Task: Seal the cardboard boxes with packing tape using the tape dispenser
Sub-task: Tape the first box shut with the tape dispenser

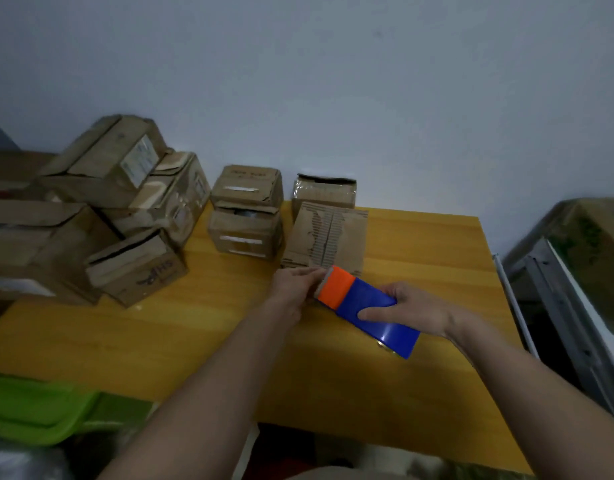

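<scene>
A blue tape dispenser (378,311) with an orange front end is held above the wooden table (201,323). My right hand (411,308) grips its blue body, thumb across the top. My left hand (295,284) pinches at the orange end, fingertips at the blade side; whether it holds tape I cannot see. Just beyond lies a flat, torn cardboard box (328,237), with a tape-wrapped box (324,192) behind it. Two small boxes (246,213) are stacked to the left.
A heap of larger cardboard boxes (101,209) fills the table's left side against the wall. A green plastic lid (39,407) sits at the lower left, off the table. A covered metal-framed object (575,271) stands to the right of the table.
</scene>
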The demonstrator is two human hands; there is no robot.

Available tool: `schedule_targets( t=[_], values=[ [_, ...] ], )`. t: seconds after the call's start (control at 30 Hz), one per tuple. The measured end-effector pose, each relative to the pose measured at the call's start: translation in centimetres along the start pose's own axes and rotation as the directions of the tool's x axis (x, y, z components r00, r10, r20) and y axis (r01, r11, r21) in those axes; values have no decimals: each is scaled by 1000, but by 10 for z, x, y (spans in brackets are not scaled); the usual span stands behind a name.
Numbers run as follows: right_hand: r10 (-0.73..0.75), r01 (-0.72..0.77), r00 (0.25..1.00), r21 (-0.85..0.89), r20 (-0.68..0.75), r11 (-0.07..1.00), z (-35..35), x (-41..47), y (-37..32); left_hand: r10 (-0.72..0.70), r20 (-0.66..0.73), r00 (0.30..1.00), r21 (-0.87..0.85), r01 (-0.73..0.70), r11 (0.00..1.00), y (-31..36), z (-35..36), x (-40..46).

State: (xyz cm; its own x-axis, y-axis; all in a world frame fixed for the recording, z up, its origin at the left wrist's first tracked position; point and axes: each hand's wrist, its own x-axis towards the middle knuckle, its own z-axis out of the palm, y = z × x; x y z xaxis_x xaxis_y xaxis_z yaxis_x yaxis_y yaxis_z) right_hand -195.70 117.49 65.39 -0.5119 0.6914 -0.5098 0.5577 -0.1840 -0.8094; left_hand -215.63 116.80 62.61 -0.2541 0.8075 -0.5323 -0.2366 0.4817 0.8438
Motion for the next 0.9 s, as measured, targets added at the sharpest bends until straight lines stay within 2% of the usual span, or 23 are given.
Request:
schedule_targets(
  t=[0.13, 0.33, 0.4, 0.53, 0.7, 0.9],
  values=[
    [48, -39, 997, -122, 67, 992, -2, 4, -12, -6, -107, 994, -77, -3, 997, -13, -12, -1],
    [85, -69, 992, -168, 90, 983, -5, 9, -15, -38, -292, 956, -185, -17, 983, -12, -37, 9],
    [105, -92, 993, -208, 51, 974, -13, 10, -17, -25, -358, 933, -187, -45, 981, -7, -49, 16],
    [102, -102, 995, -223, -15, 969, -27, 21, -33, 37, -397, 917, -96, -82, 992, -2, -57, 25],
    [148, -189, 977, -312, -151, 931, -38, 44, -56, 51, -527, 849, -85, -112, 990, 3, -47, 32],
    [214, -274, 958, -390, -191, 879, -40, 68, -64, 18, -530, 848, -101, -84, 991, 6, -39, 46]
  ],
)
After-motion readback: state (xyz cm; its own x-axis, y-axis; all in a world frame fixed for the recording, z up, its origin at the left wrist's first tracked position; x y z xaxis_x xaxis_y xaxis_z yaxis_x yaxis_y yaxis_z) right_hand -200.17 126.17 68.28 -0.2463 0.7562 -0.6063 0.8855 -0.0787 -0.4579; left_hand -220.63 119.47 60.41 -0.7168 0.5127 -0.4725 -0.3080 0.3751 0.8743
